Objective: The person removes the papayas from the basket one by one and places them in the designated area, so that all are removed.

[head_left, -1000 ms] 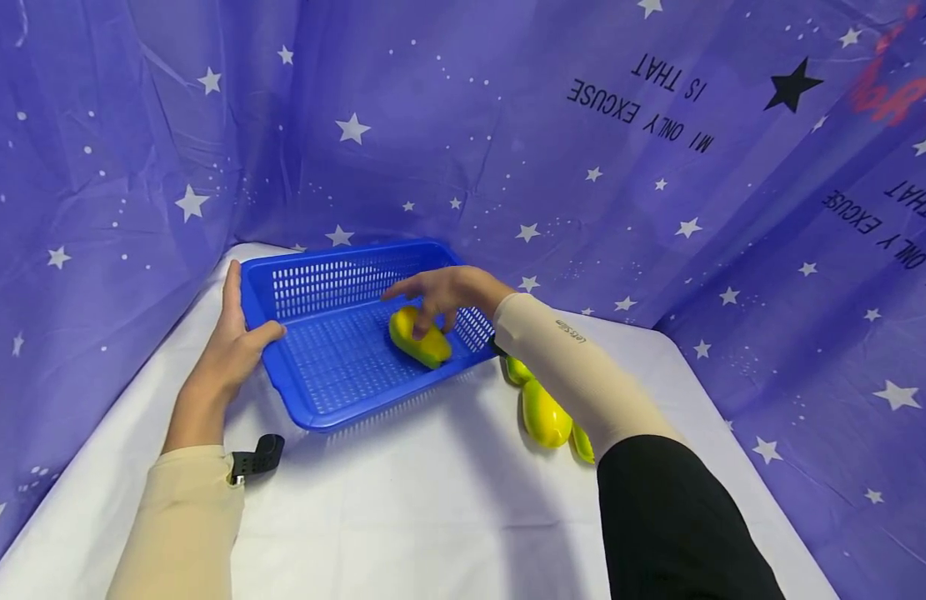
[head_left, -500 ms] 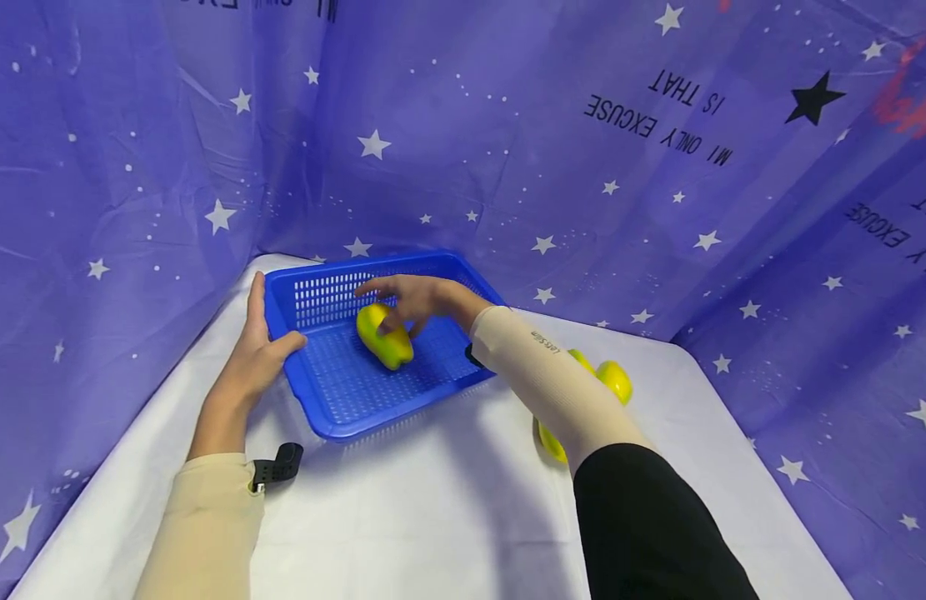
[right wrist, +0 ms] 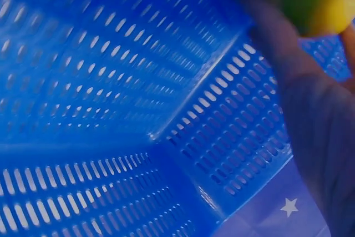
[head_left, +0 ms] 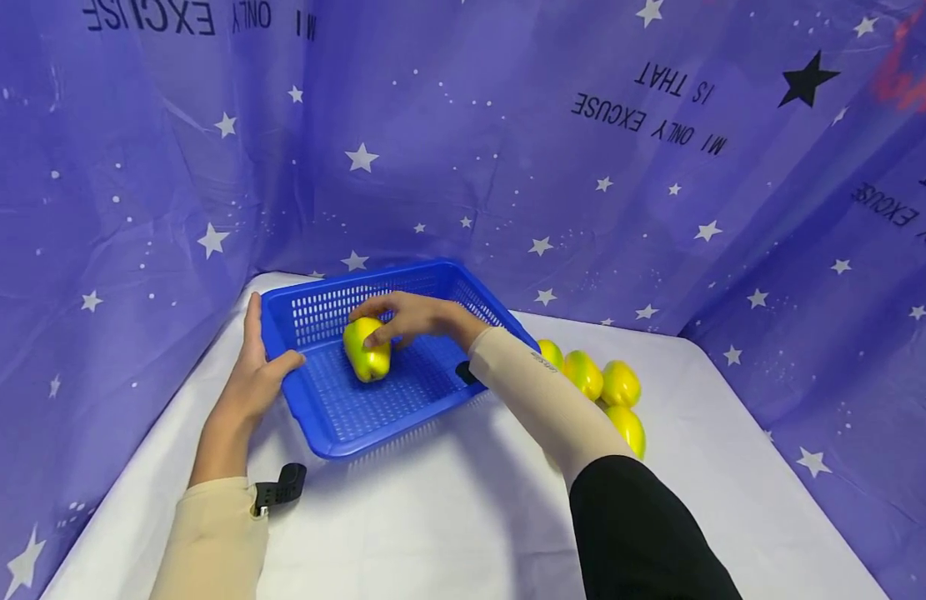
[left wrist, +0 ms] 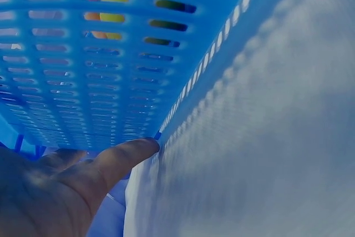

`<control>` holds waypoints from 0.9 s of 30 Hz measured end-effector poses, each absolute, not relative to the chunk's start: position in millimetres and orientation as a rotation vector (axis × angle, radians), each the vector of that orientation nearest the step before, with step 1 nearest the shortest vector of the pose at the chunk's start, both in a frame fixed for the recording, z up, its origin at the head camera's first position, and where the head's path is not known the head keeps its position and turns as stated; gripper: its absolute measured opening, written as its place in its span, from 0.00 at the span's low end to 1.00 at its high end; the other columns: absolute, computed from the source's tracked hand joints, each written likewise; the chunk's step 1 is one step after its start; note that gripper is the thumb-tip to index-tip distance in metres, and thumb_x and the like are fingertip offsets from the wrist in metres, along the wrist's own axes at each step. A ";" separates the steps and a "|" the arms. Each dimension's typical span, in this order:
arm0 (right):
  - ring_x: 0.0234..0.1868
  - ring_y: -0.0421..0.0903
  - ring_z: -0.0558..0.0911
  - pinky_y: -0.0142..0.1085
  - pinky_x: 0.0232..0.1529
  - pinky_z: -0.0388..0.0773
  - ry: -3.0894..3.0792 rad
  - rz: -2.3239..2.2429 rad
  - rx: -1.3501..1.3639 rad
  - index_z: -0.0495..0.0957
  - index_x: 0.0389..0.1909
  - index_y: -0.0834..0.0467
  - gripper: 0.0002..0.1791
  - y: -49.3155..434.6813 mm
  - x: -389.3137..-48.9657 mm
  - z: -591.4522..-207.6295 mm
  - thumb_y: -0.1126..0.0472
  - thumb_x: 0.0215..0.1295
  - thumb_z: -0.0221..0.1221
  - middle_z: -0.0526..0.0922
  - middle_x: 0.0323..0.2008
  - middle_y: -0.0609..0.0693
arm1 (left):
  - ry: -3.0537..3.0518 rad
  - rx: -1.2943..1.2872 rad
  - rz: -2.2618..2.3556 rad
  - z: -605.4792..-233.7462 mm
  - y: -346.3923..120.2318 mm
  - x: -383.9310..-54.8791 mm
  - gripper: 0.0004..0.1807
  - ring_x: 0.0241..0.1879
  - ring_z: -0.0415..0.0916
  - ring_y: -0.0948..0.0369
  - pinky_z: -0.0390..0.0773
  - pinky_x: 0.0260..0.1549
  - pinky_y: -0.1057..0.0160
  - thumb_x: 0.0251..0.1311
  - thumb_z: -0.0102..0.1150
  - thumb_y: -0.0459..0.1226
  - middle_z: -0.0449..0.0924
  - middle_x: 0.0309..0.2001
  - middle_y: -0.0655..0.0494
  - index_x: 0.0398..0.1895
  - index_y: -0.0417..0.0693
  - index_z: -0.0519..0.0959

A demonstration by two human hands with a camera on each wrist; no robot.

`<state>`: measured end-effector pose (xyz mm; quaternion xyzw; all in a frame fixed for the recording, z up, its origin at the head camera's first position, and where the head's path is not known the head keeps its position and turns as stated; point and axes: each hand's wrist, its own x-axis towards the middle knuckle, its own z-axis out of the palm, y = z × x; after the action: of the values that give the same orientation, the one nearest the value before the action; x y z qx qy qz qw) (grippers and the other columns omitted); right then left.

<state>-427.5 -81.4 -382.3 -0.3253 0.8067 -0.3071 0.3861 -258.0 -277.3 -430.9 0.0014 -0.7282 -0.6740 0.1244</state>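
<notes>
A blue plastic basket [head_left: 387, 429] with slotted walls stands tilted on the white table. My left hand [head_left: 256, 375] grips its left end, thumb over the rim and fingers along the outer wall; the left wrist view shows that hand [left wrist: 83, 184] under the slotted side. Inside the basket, my right hand [head_left: 413, 319] holds a glossy yellow-green fruit [head_left: 365, 354], oblong with a lobed lower end, between thumb and fingers. In the right wrist view the fruit [right wrist: 321, 4] is blurred and cut off at the top edge.
Several similar yellow-green fruits [head_left: 583, 375] lie on the white tablecloth [head_left: 432, 517] right of the basket, partly behind the right forearm. A purple curtain [head_left: 432, 108] with white stars hangs behind and along both sides.
The right hand has carried the fruit leftward inside the basket and turned it more upright. The left hand keeps its grip on the basket. More of the table fruits show beside the right forearm.
</notes>
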 end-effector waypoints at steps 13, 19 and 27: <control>0.52 0.48 0.66 0.41 0.37 0.78 1.970 -0.581 -0.854 0.66 0.60 0.32 0.33 -95.8 -410.3 -371.5 0.62 0.55 0.60 0.62 0.56 0.40 | -2.124 0.024 -1.941 -432.3 -282.8 -249.5 0.50 0.68 0.23 0.56 0.26 0.60 0.45 0.55 0.43 0.30 0.18 0.69 0.63 0.68 0.68 0.22; 0.50 0.48 0.67 0.39 0.38 0.77 2.012 -0.540 -0.888 0.68 0.59 0.36 0.32 -99.7 -406.0 -369.5 0.64 0.54 0.60 0.63 0.53 0.43 | -2.146 0.032 -1.933 -430.5 -280.8 -250.6 0.49 0.68 0.23 0.57 0.26 0.60 0.45 0.55 0.43 0.31 0.17 0.69 0.65 0.67 0.70 0.22; 0.49 0.50 0.69 0.41 0.35 0.79 1.998 -0.568 -0.874 0.70 0.58 0.40 0.32 -96.8 -410.0 -363.5 0.66 0.51 0.61 0.64 0.51 0.47 | -2.143 0.000 -1.957 -430.2 -276.1 -255.5 0.50 0.68 0.24 0.53 0.27 0.60 0.44 0.54 0.42 0.29 0.18 0.69 0.61 0.68 0.67 0.22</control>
<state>-410.0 -96.8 -363.5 -0.3504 0.8005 -0.2275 0.4297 -255.5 -276.1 -430.2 -0.0001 -0.7330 -0.6696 0.1196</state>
